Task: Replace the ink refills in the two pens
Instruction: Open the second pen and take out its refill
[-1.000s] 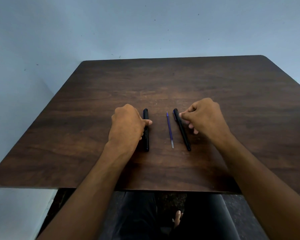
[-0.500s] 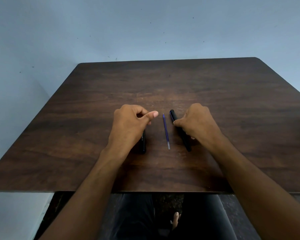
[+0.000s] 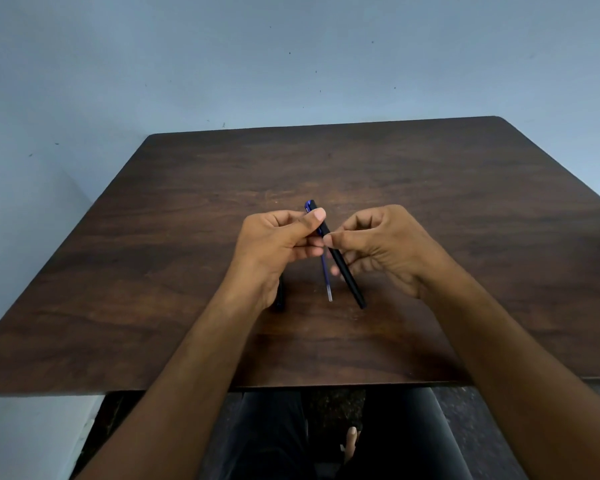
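A black pen (image 3: 347, 275) with a blue clip at its far end is lifted above the table, held slanted between both hands. My left hand (image 3: 278, 247) pinches its upper, capped end with thumb and fingers. My right hand (image 3: 385, 251) grips the barrel just below. A thin blue ink refill (image 3: 327, 278) lies on the table under the hands, its pale end toward me. The second black pen (image 3: 280, 296) lies on the table, mostly hidden under my left wrist.
The dark wooden table (image 3: 465, 237) stands against a pale blue wall; its front edge runs just above my lap. A bare foot (image 3: 350, 441) shows on the floor below.
My right hand lifted the right-hand pen off the table. My left hand left the other pen and came across to grip the lifted pen's upper end.
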Demonstrator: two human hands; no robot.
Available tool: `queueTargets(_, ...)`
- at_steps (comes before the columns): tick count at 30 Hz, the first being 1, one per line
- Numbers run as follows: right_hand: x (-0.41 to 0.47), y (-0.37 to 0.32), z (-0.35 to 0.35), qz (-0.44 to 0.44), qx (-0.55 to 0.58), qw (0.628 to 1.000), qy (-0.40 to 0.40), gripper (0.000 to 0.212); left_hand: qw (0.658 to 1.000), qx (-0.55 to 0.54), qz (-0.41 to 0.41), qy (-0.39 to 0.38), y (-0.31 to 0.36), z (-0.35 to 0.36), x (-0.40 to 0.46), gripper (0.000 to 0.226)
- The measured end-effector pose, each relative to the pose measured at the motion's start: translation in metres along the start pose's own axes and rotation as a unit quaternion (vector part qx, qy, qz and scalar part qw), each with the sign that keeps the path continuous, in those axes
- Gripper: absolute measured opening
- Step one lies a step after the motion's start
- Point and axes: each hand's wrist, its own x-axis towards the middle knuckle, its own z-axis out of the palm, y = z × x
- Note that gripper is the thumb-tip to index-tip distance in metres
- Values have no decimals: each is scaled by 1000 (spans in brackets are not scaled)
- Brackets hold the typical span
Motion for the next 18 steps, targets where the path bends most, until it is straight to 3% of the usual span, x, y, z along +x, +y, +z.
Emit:
queueTargets(4, 3, 5, 1, 12, 50, 999, -3, 11, 1000, -18, 3, -9, -1, -3, 0, 24)
queueTargets(8, 4, 5, 3, -8, 17, 1000, -3, 24, 1000, -5, 25, -3, 0, -2, -2, 18)
queueTargets(18, 1, 2, 9, -115, -69, 989, 55, 21, 997, 24, 58, 38, 5, 4, -5, 11)
